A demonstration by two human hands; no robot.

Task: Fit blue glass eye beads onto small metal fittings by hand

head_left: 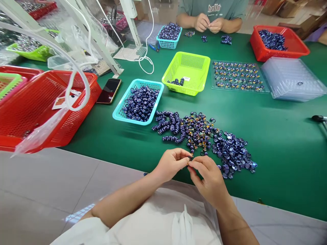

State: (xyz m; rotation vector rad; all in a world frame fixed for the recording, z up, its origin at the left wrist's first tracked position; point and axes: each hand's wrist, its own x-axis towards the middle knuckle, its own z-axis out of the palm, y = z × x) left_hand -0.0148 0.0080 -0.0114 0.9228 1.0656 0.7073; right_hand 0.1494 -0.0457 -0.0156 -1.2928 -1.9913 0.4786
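Close to the table's front edge, my left hand pinches a small dark ring-shaped part between thumb and fingertips. My right hand meets it there, its fingers closed on a tiny orange bit at the same part; the fingertips hide most of both. Just beyond lies a heap of dark rings with orange and clear pieces. To its right spreads a pile of shiny dark-blue caps. Rows of stacked dark rings lie to the left, beside a light-blue basket full of similar rings.
A lime-green basket holds a few parts. Behind it lie a filled clear tray, stacked clear trays and a red basin. Left are a phone, red baskets and a white cable. A co-worker's hands work opposite.
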